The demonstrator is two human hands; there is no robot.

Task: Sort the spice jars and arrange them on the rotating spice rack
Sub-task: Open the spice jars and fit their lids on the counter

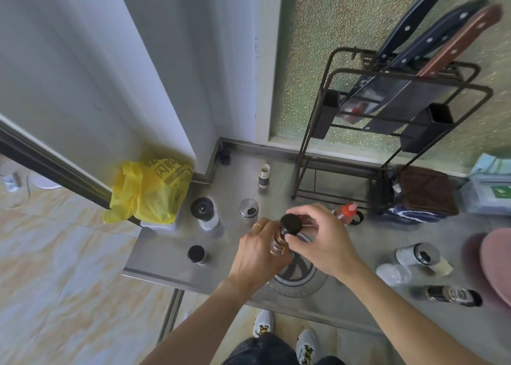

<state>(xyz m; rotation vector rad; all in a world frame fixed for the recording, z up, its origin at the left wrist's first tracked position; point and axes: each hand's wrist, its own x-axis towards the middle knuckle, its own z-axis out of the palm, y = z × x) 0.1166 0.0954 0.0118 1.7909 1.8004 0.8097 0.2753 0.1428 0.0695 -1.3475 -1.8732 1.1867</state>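
Jar (279, 238) with a black cap sits in both hands above the steel counter (171, 265), over the round rotating rack (297, 277). Its long axis runs near upright, cap toward the camera and slightly to the right, base leaning down toward the left hand (255, 250). That hand's grip is wrapped around the glass body from the left, a ring showing on one finger, forearm coming up from the lower left. The right hand (322, 240) arches over from the right, wrist raised, its grip pinched on the black cap (291, 223) with thumb below and fingertips along the far edge.

Other jars stand apart on the counter: a dark-lidded one (206, 214) and a small black-capped one (197, 255) to the left, a steel-lidded one (249, 209) just beyond the hands, a small pale-lidded one (264, 177) farther back. A red-capped bottle (347, 213) lies behind the right hand. Right of the rack, a steel-lidded jar (417, 255) and a dark bottle (449, 295) lie on their sides.
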